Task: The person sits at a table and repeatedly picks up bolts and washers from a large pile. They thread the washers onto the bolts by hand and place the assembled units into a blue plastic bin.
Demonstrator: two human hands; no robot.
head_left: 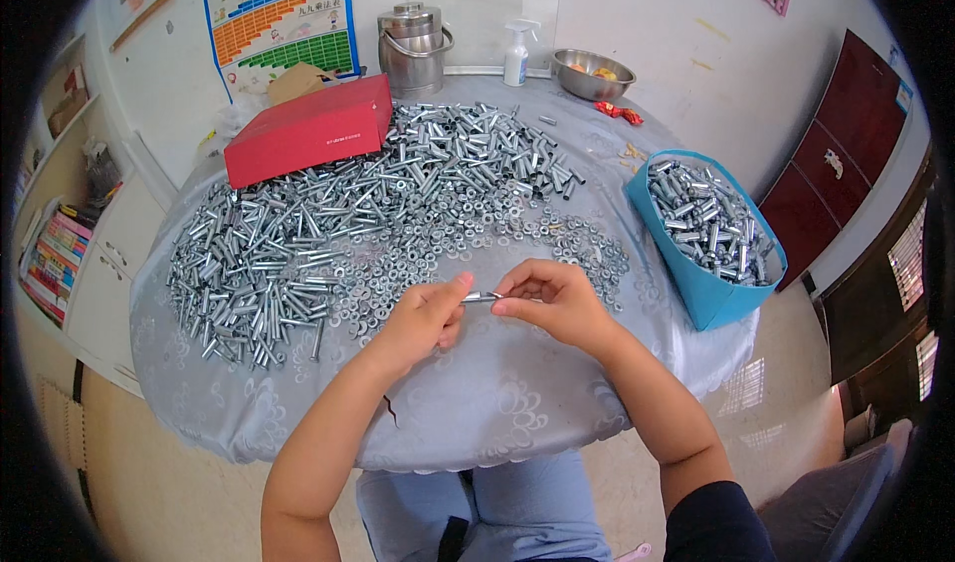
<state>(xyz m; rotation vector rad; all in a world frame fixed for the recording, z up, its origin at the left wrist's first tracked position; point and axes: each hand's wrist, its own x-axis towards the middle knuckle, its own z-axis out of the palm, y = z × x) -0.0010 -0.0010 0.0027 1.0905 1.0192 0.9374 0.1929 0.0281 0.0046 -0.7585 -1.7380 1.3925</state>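
My left hand [426, 315] and my right hand [553, 298] meet over the near part of a round table covered in grey cloth [497, 393]. Together they pinch one small silver metal bolt [481, 296] held level between the fingertips. Just beyond my hands lies a wide heap of silver bolts and sleeves [328, 224], with flat washers and nuts [468, 239] scattered along its near side. A blue bag [711, 298] at the table's right edge is filled with more silver parts [706, 219].
A red flat box [308, 129] rests on the heap at the far left. A metal pot [413, 33], a spray bottle [515, 55] and a steel bowl [594, 73] stand at the back. Shelves with books [50, 254] are at left, a dark red cabinet [831, 154] at right.
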